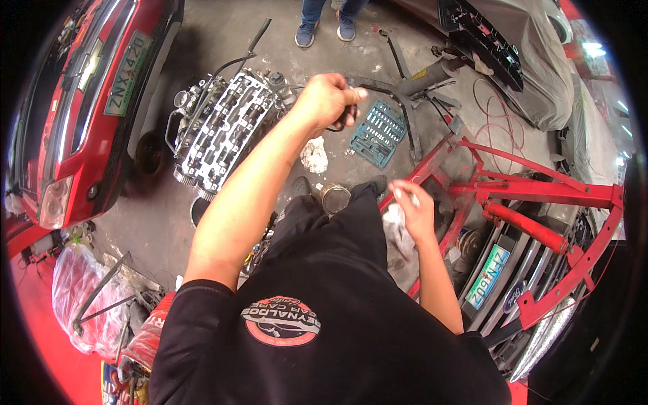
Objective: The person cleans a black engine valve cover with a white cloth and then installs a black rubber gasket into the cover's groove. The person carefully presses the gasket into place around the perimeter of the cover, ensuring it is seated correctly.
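My left hand point(327, 102) is raised and stretched forward, its fingers curled in and the thumb pointing right. Dark patches show at the fingertips; whether they are grime or a small part I cannot make out. Below and left of that forearm lies an engine cylinder head point(226, 131) with exposed valve gear. To the hand's right, on the floor, is an opened teal socket set case point(379, 133). My right hand point(413, 206) hangs lower, near a red steel frame, with its fingers partly bent and apart. A whitish rag point(399, 233) is beneath it.
A red car point(88, 115) stands at left. A red engine hoist point(540, 191) and a detached front grille point(503, 277) are on the right. A round can point(335, 199) sits between my feet. Another person's shoes point(306, 34) are ahead. A hose point(496, 101) coils on the floor.
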Demonstrator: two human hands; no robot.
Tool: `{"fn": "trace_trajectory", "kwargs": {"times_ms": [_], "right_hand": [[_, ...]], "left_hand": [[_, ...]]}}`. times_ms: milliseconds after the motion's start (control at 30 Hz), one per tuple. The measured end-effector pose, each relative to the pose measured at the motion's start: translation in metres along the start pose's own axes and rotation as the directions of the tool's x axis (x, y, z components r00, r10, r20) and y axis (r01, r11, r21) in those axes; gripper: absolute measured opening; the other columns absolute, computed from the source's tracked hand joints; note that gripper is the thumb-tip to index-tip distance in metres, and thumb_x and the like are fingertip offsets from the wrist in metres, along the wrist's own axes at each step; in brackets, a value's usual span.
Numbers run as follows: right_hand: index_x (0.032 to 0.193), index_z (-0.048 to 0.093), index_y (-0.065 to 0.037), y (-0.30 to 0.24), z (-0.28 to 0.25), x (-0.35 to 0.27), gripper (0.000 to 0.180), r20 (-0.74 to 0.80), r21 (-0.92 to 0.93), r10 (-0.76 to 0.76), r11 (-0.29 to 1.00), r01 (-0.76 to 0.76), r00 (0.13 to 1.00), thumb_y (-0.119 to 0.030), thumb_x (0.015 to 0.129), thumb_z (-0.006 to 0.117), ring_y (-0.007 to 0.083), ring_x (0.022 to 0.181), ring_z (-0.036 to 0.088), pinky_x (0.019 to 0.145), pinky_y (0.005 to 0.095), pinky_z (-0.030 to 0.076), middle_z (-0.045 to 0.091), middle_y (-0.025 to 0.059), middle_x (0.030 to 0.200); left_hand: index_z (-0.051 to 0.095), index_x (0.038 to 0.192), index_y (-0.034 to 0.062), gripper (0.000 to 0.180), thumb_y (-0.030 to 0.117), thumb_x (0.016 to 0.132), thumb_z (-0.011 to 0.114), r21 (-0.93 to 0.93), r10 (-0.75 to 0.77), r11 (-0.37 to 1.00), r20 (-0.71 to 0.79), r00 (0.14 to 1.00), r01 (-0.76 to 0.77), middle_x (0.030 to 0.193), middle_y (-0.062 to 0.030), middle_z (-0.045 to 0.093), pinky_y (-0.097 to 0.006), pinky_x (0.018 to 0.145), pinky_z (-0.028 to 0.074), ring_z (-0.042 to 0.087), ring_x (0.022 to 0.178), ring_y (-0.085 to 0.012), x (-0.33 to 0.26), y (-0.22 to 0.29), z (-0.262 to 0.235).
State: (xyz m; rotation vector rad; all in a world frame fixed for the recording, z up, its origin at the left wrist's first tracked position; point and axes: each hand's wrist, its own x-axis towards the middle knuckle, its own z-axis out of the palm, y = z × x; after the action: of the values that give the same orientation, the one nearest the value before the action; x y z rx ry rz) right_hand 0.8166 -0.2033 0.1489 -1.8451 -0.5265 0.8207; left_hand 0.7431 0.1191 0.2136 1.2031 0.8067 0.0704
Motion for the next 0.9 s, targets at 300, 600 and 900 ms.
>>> {"fn": "trace_trajectory", "kwargs": {"times_ms": [300,600,900], "right_hand": [[0.110,0.067,-0.003,-0.122,0.023,0.102,0.028,0.198,0.577,0.031,0.804,-0.143,0.980,-0.031,0.104,0.065,0.0159,0.079,0.069,0.071,0.0290,0.057,0.071,0.0093,0.093],[0.129,0.066,0.000,-0.125,-0.097,0.043,0.041,0.290,0.233,0.162,0.944,-0.234,0.943,-0.021,0.095,0.073,0.0028,0.059,0.047,0.055,0.0202,0.037,0.060,-0.0046,0.076],[0.106,0.076,0.000,-0.105,-0.165,-0.013,0.023,0.180,-0.384,0.420,0.863,-0.330,0.889,-0.017,0.091,0.078,0.0063,0.069,0.055,0.064,0.0257,0.045,0.068,-0.0012,0.082]], "left_hand": [[0.061,0.133,0.0009,0.055,-0.001,0.079,0.069,0.660,0.410,0.519,0.366,0.835,-0.543,0.094,-0.0195,0.075,-0.041,0.074,0.058,0.075,0.081,-0.0297,-0.025,0.018,0.047],[0.070,0.117,0.0092,0.039,0.002,0.078,0.066,0.888,0.628,0.180,0.227,0.744,-0.423,0.105,-0.0128,0.074,-0.045,0.093,0.053,0.070,0.102,-0.0347,0.010,-0.087,-0.007],[0.068,0.114,-0.0006,0.028,0.025,0.103,0.064,-0.417,-0.220,0.906,-0.316,0.923,0.073,0.082,-0.0169,0.073,-0.043,0.075,0.057,0.073,0.078,-0.0285,0.046,-0.135,-0.025]]}}
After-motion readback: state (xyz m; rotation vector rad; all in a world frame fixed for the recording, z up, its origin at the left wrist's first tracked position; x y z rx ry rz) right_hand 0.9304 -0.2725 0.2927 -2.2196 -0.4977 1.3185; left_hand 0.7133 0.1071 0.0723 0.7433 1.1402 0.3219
